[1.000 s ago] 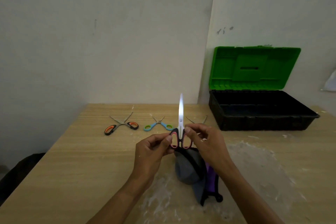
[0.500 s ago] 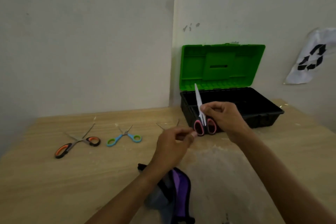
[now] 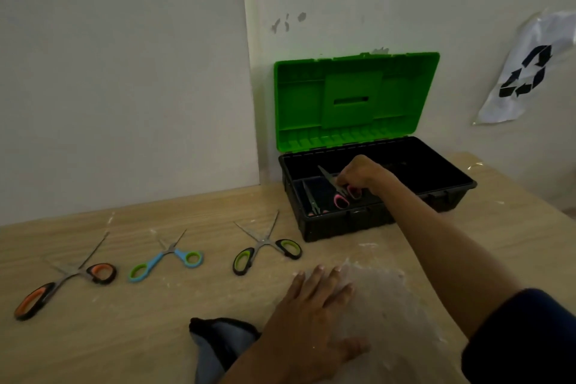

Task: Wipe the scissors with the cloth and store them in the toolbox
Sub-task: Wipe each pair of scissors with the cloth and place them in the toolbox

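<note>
The pink-and-black-handled scissors (image 3: 338, 190) sit low inside the black plastic toolbox (image 3: 448, 193), over its left front part, blades shut and pointing up and away to the left, the pink loops toward the front wall. The right hand (image 3: 363, 173) reaches down into the box from the near right, forearm stretched out straight across the pale wooden surface (image 3: 140, 327), knuckles up and wrist bent downward, its fingers closed in a pinch around the scissors just above the loops. Whether the scissors already rest on the box floor cannot be told. Just left of them in the same box lies another pair of scissors (image 3: 311, 201), dark and narrow, blades pointing away. The toolbox's bright green lid (image 3: 355, 100) stands open and upright against the white wall. The left hand (image 3: 314, 315) lies palm down on the surface in the near foreground, fingers spread and flat, gripping nothing, resting on a whitish smeared patch. Touching its wrist on the near left is the grey-and-black cloth (image 3: 218, 343), crumpled at the lower edge of the view. Farther left, three more pairs lie open in a row on the surface: green-and-black-handled scissors (image 3: 266, 248) nearest the toolbox, blue-and-green-handled scissors (image 3: 166, 257) in the middle, and orange-and-black-handled scissors (image 3: 67, 282) at the far left. A white sheet with a black recycling symbol (image 3: 526, 72) hangs on the wall at right.
</note>
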`<state>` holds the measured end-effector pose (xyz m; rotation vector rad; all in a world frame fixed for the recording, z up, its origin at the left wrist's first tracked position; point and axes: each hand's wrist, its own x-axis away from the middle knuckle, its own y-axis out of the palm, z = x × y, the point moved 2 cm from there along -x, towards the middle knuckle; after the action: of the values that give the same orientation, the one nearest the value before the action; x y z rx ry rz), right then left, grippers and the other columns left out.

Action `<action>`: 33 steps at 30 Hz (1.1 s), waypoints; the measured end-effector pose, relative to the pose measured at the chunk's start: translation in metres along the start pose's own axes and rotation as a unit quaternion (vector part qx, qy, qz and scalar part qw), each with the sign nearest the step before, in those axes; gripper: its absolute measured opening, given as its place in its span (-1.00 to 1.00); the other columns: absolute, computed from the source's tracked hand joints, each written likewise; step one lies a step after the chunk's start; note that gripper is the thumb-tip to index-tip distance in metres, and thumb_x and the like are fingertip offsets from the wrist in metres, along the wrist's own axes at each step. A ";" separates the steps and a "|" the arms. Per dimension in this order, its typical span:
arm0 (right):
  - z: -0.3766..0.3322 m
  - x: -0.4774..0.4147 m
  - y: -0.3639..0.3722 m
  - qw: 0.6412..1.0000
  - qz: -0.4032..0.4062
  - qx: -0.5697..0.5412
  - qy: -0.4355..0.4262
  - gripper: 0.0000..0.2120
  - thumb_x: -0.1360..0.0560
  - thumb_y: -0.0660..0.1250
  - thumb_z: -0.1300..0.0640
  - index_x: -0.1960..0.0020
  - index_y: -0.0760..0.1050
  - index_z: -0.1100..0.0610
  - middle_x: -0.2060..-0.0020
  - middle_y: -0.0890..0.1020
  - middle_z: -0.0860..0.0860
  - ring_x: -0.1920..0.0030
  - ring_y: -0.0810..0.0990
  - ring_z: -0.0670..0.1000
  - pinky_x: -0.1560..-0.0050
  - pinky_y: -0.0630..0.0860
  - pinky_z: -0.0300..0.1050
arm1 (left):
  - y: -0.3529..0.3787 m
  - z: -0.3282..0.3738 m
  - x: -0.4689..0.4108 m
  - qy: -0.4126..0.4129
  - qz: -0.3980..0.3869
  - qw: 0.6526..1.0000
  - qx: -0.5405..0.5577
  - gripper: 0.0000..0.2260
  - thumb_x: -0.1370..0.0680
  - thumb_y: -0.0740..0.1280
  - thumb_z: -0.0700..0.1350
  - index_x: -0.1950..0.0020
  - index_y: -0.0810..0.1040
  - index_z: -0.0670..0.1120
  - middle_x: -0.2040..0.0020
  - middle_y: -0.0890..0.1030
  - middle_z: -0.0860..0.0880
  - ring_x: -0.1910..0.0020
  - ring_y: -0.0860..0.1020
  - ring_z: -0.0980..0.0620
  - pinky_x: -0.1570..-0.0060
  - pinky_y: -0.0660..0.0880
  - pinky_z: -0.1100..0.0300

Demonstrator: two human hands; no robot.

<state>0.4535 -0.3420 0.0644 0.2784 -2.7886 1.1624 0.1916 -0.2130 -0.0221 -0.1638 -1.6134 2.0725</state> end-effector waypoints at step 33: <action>-0.044 0.115 0.015 0.960 0.181 0.007 -0.215 -0.94 -0.52 0.40 0.10 0.09 0.66 0.02 0.24 0.64 -0.17 0.20 0.61 -0.23 0.15 0.48 -0.39 | -0.060 -0.016 0.076 0.008 0.189 0.977 0.099 -0.37 -0.53 0.12 0.43 -0.48 0.45 0.12 -0.50 0.43 0.16 -0.47 0.32 0.22 -0.50 0.27 0.15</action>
<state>0.3395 -0.3150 0.1043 0.0169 -3.3185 1.3320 0.1509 -0.1539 0.0455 -0.4458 -1.4399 2.4957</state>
